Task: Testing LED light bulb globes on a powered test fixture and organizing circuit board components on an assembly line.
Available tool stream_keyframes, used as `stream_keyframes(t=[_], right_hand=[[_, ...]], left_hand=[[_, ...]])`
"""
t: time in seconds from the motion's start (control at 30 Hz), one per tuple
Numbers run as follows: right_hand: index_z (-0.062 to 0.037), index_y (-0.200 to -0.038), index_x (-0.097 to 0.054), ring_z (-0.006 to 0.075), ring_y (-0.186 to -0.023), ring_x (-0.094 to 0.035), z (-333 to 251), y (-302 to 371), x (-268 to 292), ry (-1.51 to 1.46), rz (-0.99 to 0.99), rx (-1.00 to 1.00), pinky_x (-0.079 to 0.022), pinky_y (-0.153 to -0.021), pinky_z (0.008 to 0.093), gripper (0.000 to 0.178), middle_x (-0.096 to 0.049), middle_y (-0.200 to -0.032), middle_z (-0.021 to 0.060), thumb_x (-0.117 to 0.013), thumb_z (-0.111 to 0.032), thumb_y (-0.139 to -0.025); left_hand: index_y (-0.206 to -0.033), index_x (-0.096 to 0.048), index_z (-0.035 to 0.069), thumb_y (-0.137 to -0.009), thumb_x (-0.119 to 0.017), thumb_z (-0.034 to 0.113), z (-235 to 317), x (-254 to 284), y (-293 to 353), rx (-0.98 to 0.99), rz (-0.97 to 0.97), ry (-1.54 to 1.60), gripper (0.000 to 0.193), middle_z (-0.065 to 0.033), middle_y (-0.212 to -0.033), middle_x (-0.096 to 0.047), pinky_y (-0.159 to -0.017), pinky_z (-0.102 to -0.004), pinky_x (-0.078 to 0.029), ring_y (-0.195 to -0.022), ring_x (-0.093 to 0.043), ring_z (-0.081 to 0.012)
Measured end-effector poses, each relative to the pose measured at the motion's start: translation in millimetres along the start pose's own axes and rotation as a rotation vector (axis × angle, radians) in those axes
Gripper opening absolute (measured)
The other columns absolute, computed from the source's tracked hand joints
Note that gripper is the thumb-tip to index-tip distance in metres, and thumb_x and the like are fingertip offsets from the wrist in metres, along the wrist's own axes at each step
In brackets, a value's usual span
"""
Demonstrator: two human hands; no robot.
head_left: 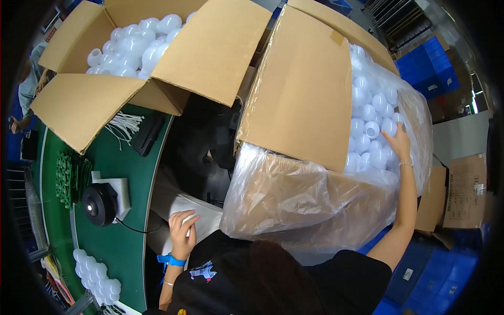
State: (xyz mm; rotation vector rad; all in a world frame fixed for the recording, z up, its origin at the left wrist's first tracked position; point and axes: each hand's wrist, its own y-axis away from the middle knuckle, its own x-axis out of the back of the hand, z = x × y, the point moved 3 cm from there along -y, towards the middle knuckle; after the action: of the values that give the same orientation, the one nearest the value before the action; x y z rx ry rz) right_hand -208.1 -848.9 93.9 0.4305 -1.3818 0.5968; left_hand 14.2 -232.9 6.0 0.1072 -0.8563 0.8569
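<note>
My right hand (pixel 399 144) reaches into the large plastic-lined cardboard box (pixel 299 84) on the right. Its thumb and fingers close around a white bulb cover (pixel 389 126) at the top of the pile. Around it lie many glossy, rounded white bulb covers (pixel 362 143); one hollow cover (pixel 371 129) turns its round opening upward. My left hand (pixel 182 233), with a blue band at the wrist, hovers near my lap beside the green table (pixel 131 236). Its fingers are loosely bent and apart, with nothing visible in them.
Another open carton (pixel 205 47) full of white covers stands at the far left. On the table are a black round device (pixel 100 203), green circuit boards (pixel 71 176), white cables (pixel 124 126), a black case (pixel 148 135) and clustered white covers (pixel 97 275). Blue crates (pixel 428 65) stand right; a person works far left.
</note>
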Motion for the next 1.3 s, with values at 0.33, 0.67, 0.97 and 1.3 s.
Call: stream_keyframes(t=[0.33,0.67,0.97,1.3], right_hand=[[-0.0004,-0.125,-0.036,0.0423,-0.091,-0.06,-20.2,42.2,-10.7,-0.063,-0.018,-0.226,-0.047,-0.077,0.0468,0.079,-0.062,-0.096,0.0263,-0.064,-0.054,-0.073],[0.0041,-0.131,-0.04,0.0368,-0.114,-0.048,-3.9,26.5,-21.0,-0.081,0.232,-0.201,-0.039,-0.096,0.0414,0.082,-0.046,-0.127,0.0275,-0.06,-0.055,-0.078],[0.0049,-0.134,-0.026,0.0361,-0.095,-0.052,-217.1,92.5,42.0,-1.395,0.697,0.289,-0.046,-0.081,0.0442,0.085,-0.049,-0.109,0.0217,-0.052,-0.057,-0.081],[0.0043,-0.133,-0.019,0.036,-0.075,-0.06,-566.5,336.5,62.5,-2.107,-1.123,0.974,-0.054,-0.068,0.0468,0.088,-0.058,-0.08,0.0187,-0.052,-0.056,-0.078]], left_hand=[[-0.092,-0.063,0.005,-0.071,-0.055,-0.008,-13.5,5.3,20.7,0.094,0.005,0.029,0.027,-0.0102,-0.101,-0.06,-0.089,-0.0417,-0.038,-0.096,-0.055,-0.0299],[-0.101,-0.063,0.009,-0.07,-0.058,-0.003,-22.9,8.3,41.2,0.04,0.095,0.086,0.034,-0.0082,-0.106,-0.059,-0.091,-0.0414,-0.037,-0.099,-0.054,-0.0258],[-0.106,-0.06,0.009,-0.073,-0.062,0.005,-9.2,29.2,33.4,-0.178,0.281,0.189,0.034,-0.0071,-0.111,-0.056,-0.091,-0.0396,-0.038,-0.102,-0.052,-0.0234],[-0.136,-0.031,0.009,-0.067,-0.074,0.047,-26.7,117.7,122.3,-0.078,0.644,0.236,0.09,-0.0246,-0.139,-0.025,-0.103,-0.05,-0.028,-0.129,-0.026,-0.0431]])
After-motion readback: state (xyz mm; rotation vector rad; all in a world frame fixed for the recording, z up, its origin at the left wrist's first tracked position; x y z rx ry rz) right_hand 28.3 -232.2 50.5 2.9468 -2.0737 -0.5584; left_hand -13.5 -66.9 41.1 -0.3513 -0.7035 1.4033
